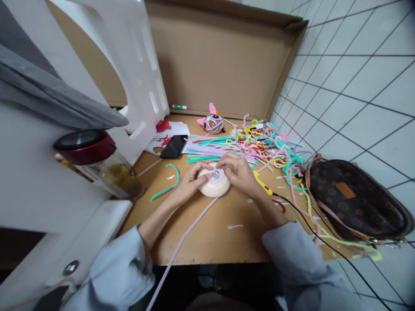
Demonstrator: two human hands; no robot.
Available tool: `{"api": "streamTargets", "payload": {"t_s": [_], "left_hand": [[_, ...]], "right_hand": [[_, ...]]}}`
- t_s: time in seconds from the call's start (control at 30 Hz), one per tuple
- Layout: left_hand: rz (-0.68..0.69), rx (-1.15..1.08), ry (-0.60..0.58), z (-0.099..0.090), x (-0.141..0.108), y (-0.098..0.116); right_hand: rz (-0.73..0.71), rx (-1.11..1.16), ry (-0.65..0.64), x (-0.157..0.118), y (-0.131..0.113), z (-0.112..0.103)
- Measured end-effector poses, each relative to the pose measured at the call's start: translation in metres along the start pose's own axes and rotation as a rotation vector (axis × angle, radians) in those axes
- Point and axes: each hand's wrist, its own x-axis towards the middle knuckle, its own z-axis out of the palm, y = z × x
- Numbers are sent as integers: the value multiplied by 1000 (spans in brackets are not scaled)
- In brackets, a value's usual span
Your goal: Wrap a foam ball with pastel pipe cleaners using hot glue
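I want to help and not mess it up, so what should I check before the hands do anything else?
1. White round piece held steady: ok, the left hand grips its side.
2. Right hand in place: ok, its fingertips are at the piece's far edge.
3. Lilac patch stuck down firmly: cannot tell.
4. Long lilac strip free of knots: ok, the part that shows runs smoothly past the table's front edge.
5. Yellow corded tool well away from the right arm: not ok, it lies close by.
6. Tool cool: cannot tell.
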Motion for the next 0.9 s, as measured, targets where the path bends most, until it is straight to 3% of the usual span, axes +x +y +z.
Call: {"api": "streamTargets", "payload": {"t_s": [0.4, 0.7, 0.9], "left_hand": [[7, 0, 5, 0, 0, -2], [22, 47, 19, -3, -1, -7], [12, 69, 13, -4, -1, -6]], "right_hand": [[-118, -365, -44, -7, -10, 3], [-104, -349, -33, -11, -10, 6], [-10, -283, 109, -11, -11, 11]]}}
